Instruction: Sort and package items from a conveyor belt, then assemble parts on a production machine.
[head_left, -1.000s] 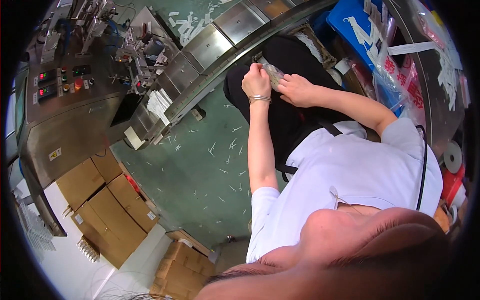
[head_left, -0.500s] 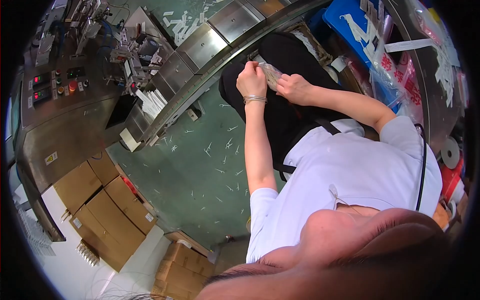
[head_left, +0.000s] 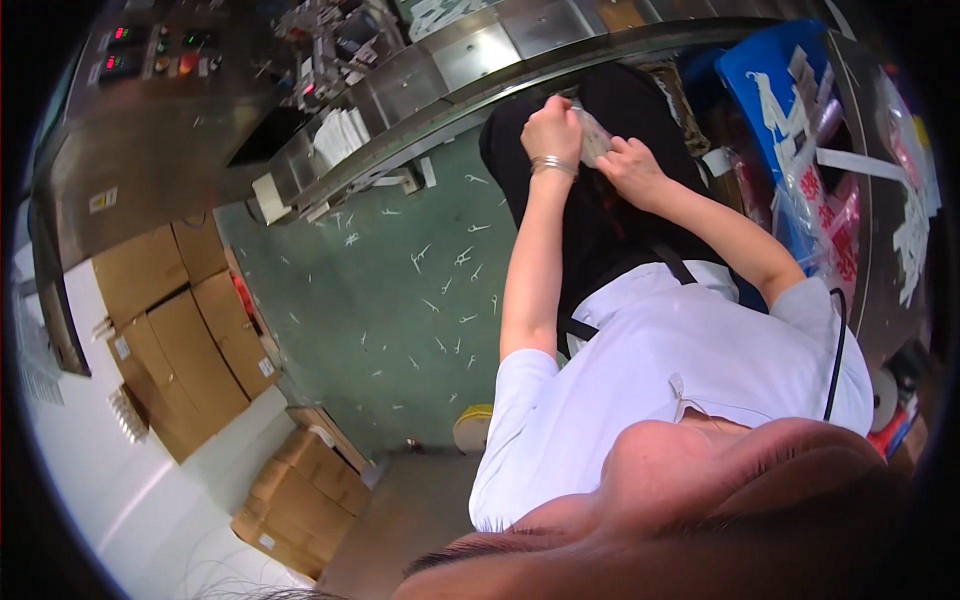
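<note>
Above my lap, my left hand is closed, a bracelet at its wrist. It grips the upper left end of a small clear plastic bag with pale contents that I cannot make out. The lower right side of the bag is pinched by my right hand, its fingers bent against the plastic. Both hands partly cover the bag. Dark trousers lie beneath it.
A metal conveyor runs across ahead, with white packets stacked in a chute. At the right stands a blue bin holding white strips and plastic bags. Small white forked pieces litter the green floor. Cartons stand at left.
The view has shifted, so the hands, bag and blue bin sit further right in the picture. Both hands keep hold of the bag, with its position between them little altered.
</note>
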